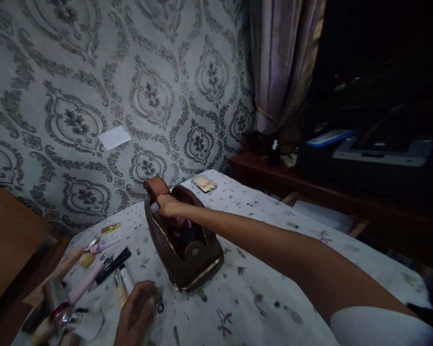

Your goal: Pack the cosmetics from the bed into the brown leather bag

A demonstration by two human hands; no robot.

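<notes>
A brown leather bag point(198, 269) with gold zippers lies unzipped on a white patterned cloth point(267, 298). My right hand point(169, 205) reaches into its far end, fingers bent beside a pale item point(154, 207); its fingertips are hidden in the bag, so I cannot make out a grip. Dark and pinkish items sit inside the bag. My left hand point(139, 307) rests on the cloth at the lower middle, fingers loosely curled. It is near a small dark ring-like object point(160, 302), and whether it touches that is unclear. A white tube point(127, 279) lies just beyond it.
Cosmetics spread over the left side include a pink tube point(88, 279), a black tube point(112, 265), a silver-red canister point(57, 297) and a yellow vial point(110, 228). A card point(204, 183) lies behind the bag. A dark red shelf point(260, 168) stands at right.
</notes>
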